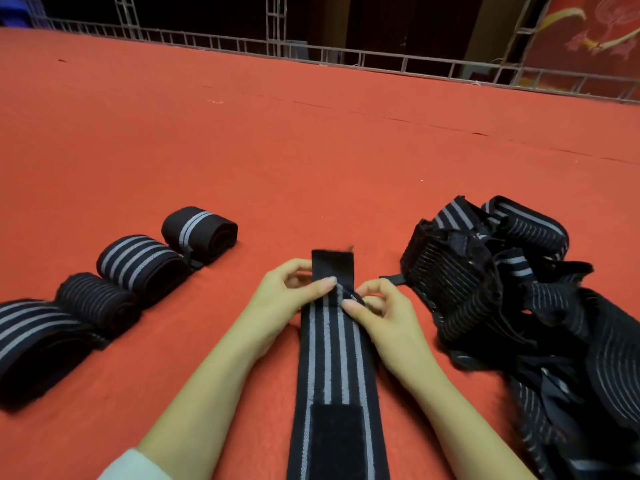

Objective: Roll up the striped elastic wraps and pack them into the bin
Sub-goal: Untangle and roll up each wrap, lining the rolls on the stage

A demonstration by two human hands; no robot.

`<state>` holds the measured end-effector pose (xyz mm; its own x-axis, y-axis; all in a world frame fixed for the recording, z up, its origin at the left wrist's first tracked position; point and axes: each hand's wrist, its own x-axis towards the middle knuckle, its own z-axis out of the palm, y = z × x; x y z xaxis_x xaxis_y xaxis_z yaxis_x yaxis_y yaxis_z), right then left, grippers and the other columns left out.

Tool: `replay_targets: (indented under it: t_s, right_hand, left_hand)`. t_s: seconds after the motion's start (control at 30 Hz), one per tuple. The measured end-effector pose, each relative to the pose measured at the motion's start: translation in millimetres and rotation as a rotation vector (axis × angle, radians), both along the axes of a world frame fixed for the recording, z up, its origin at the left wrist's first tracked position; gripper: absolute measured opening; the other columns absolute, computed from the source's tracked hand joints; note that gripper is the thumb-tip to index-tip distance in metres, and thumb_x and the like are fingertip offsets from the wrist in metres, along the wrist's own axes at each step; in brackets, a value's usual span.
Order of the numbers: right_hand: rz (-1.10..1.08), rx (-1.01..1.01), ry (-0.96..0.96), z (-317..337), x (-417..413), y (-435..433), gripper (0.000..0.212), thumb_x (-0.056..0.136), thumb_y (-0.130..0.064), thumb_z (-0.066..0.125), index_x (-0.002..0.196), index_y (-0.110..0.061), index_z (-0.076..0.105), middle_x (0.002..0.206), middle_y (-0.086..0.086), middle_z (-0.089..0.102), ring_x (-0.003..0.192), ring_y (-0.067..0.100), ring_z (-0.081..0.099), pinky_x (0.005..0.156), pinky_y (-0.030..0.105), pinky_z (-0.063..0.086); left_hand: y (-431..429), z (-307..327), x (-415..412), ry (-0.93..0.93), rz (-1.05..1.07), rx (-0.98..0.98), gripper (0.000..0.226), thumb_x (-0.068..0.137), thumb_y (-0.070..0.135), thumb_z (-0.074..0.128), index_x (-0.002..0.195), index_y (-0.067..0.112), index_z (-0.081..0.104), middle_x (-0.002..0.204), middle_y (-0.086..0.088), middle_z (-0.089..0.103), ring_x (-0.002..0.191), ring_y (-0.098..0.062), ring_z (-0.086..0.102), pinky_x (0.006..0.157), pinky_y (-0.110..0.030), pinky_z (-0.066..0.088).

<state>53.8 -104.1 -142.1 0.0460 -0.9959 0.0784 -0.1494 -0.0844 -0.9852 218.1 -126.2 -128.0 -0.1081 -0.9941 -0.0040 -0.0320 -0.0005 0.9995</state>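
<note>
A black elastic wrap with grey stripes (334, 355) lies flat on the red carpet, running from the bottom edge up to a plain black end tab. My left hand (287, 299) pinches its left edge near that far end. My right hand (377, 313) pinches the right edge at the same height. Several rolled wraps (142, 265) stand in a row at the left. A tangled heap of unrolled wraps (512, 299) lies at the right. No bin is in view.
The red carpet (277, 150) stretches far ahead to a metal truss railing (346, 53) at its far edge. A red banner with a gold pattern (588, 36) hangs at the back right.
</note>
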Motion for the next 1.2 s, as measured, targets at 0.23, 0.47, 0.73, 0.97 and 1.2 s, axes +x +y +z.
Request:
replay_targets:
  t_s: [0.23,0.47,0.73,0.97,1.2]
  right_hand:
    - [0.116,-0.042,-0.056,-3,-4,-5,0.019,0.087,-0.008,0.068,0.105,-0.015,0.068,0.095,0.001,0.075,0.084,0.006,0.068,0.065,0.011,0.045]
    - [0.127,-0.051,-0.097,-3,-4,-4,0.026,0.084,-0.011,0.071,0.106,-0.023,0.068,0.092,0.020,0.070,0.078,0.017,0.065,0.073,0.030,0.052]
    - [0.057,-0.064,-0.151,-2,-2,-3,0.017,0.091,-0.024,0.062,0.098,-0.015,0.074,0.096,0.005,0.075,0.093,0.025,0.069,0.086,0.042,0.051]
    - [0.011,-0.071,-0.145,2,-1,-3,0.017,0.090,-0.010,0.062,0.080,-0.005,0.073,0.072,0.001,0.072,0.066,0.006,0.063,0.062,0.018,0.047]
    - [0.062,-0.059,-0.256,5,1,0,0.012,0.090,-0.007,0.061,0.091,-0.004,0.072,0.079,0.005,0.074,0.072,0.011,0.068,0.065,0.019,0.051]
  left_hand:
    - [-7,10,0,0.228,0.017,0.001,0.061,0.065,0.015,0.081,0.119,0.021,0.055,0.104,-0.014,0.072,0.090,-0.026,0.070,0.082,-0.040,0.053]
    - [-7,7,-12,0.287,0.134,-0.016,0.067,0.075,-0.001,0.074,0.132,0.020,0.047,0.111,-0.011,0.067,0.095,-0.021,0.070,0.081,-0.032,0.057]
    - [-3,11,-19,0.154,0.144,-0.153,0.028,0.073,-0.004,0.076,0.094,0.014,0.070,0.065,0.007,0.068,0.066,-0.008,0.067,0.064,-0.019,0.053]
    - [-2,16,-16,0.031,0.098,-0.175,0.007,0.081,0.016,0.073,0.087,0.012,0.074,0.085,-0.006,0.074,0.082,-0.015,0.069,0.076,-0.030,0.056]
    - [-1,14,-21,0.026,0.160,-0.207,0.004,0.081,0.010,0.073,0.077,0.012,0.073,0.070,0.004,0.073,0.068,-0.004,0.066,0.063,-0.017,0.051]
